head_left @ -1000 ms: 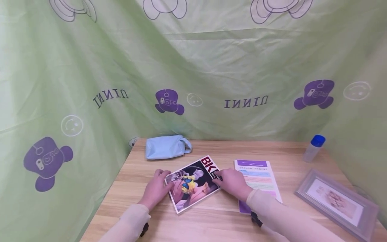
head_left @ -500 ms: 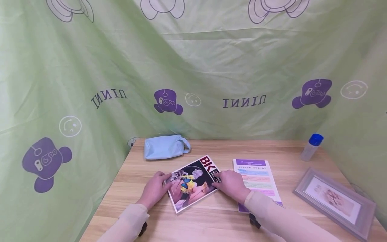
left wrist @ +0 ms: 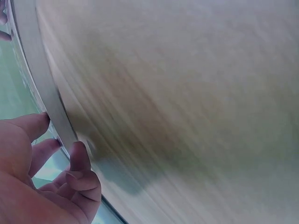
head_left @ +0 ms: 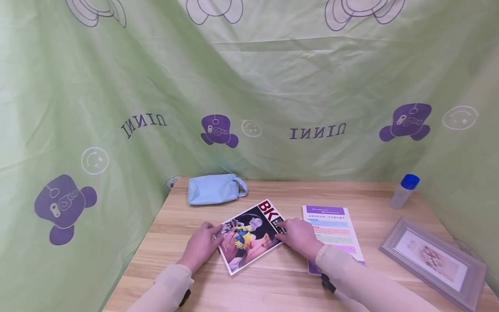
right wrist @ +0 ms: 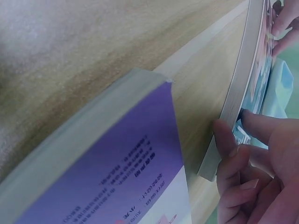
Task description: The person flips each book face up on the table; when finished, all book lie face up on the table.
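A thin, glossy magazine (head_left: 251, 236) lies flat and skewed on the pale wood-grain surface (head_left: 273, 281), its dark cover printed with a colourful figure and large red letters "BK" at the far corner. The left hand (head_left: 201, 246) rests at its left edge, palm down, fingers (left wrist: 80, 156) loosely bent with the tips touching the white page edge; from the left wrist view they press against that edge rather than wrap it. The right hand (head_left: 299, 237) sits at the opposite edge, fingers (right wrist: 224, 140) curled with a thumb at the side of the page block and fingertips laid over the cover near the small white text below the "BK"; it seems to pinch that corner lightly, though the grip is partly hidden. Both forearms wear soft cream sleeves and slant in from the near side. Just right of the right-hand fingers, under the wrist, lies a book (head_left: 332, 229) with a purple band on top and pastel stripes, its thick page block plain in the right wrist view; its lines of small print are too fine to read. Beyond the left-hand fingers sits a soft light-blue fabric pouch (head_left: 215, 189) with a loop. Well to the right stand a clear bottle (head_left: 404, 191) with a blue cap and a flat grey picture frame (head_left: 433, 261). A wrinkled green cloth backdrop (head_left: 249, 86) carries purple mascots and mirrored letters
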{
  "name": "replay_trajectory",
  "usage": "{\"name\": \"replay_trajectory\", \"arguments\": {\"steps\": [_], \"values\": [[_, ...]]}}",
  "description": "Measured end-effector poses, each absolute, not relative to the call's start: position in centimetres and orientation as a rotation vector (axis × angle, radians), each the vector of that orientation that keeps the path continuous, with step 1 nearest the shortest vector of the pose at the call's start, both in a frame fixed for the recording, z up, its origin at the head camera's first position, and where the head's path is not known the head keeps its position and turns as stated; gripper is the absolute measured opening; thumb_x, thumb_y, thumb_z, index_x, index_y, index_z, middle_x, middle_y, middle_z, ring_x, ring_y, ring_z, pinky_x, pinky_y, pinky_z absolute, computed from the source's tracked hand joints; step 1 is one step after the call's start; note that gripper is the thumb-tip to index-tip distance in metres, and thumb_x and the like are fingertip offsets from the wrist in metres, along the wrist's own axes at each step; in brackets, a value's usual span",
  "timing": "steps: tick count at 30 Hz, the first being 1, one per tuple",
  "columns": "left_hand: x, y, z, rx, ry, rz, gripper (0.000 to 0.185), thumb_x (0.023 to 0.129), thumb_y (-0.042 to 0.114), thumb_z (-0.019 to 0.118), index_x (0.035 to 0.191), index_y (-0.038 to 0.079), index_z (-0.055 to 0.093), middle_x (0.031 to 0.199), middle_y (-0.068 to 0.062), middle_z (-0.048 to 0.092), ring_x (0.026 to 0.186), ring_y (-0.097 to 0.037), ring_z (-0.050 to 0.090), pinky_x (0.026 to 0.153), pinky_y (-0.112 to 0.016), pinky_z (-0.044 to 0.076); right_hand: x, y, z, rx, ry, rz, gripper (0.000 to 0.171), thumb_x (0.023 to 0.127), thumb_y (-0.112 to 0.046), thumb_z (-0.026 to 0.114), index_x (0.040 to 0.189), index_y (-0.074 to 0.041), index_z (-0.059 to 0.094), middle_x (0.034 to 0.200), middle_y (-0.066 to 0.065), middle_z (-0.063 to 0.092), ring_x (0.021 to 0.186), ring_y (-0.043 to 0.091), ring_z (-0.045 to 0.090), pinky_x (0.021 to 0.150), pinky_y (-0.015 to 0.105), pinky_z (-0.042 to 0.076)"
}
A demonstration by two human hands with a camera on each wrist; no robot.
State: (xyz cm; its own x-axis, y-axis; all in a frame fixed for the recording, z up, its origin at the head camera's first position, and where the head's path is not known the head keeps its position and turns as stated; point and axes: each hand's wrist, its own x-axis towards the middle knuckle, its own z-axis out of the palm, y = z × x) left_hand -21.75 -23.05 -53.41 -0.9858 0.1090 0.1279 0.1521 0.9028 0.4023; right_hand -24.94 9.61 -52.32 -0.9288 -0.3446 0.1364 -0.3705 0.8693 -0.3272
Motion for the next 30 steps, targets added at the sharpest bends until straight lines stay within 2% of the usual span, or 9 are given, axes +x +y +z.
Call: {"name": "replay_trajectory", "arguments": {"steps": [5, 17, 30], "values": [[-21.4, -22.9, -53.4, -0.228, -2.958, -0.616, 0.041, 0.095, 0.024, 0.078, 0.133, 0.009, 0.073, 0.112, -0.016, 0.062, 0.090, -0.028, 0.063, 0.080, -0.049, 0.057, -25.0, 9.6, -52.0, 0.564, -2.988, 0.566, 0.041, 0.084, -0.036, 0.087, 0.118, -0.014, 0.081, 0.103, 0.014, 0.078, 0.081, 0.030, 0.073, 0.058, 0.041, 0.054], [-20.3, -23.0, -53.7, -0.245, -2.951, -0.637, 0.044, 0.095, 0.026, 0.077, 0.135, 0.009, 0.071, 0.105, -0.010, 0.056, 0.072, -0.017, 0.053, 0.064, -0.039, 0.053, -25.4, 9.5, -51.5, 0.576, -2.993, 0.559, 0.041, 0.085, -0.033, 0.087, 0.120, -0.014, 0.080, 0.105, 0.014, 0.078, 0.085, 0.032, 0.073, 0.061, 0.042, 0.055], [-18.7, -22.5, -53.6, -0.267, -2.955, -0.624, 0.046, 0.094, 0.029, 0.078, 0.135, 0.007, 0.071, 0.100, -0.007, 0.052, 0.065, -0.013, 0.046, 0.058, -0.033, 0.047, -26.7, 9.8, -51.6, 0.569, -3.003, 0.586, 0.039, 0.084, -0.031, 0.088, 0.117, -0.013, 0.080, 0.113, 0.014, 0.077, 0.098, 0.036, 0.073, 0.069, 0.046, 0.059]]}}
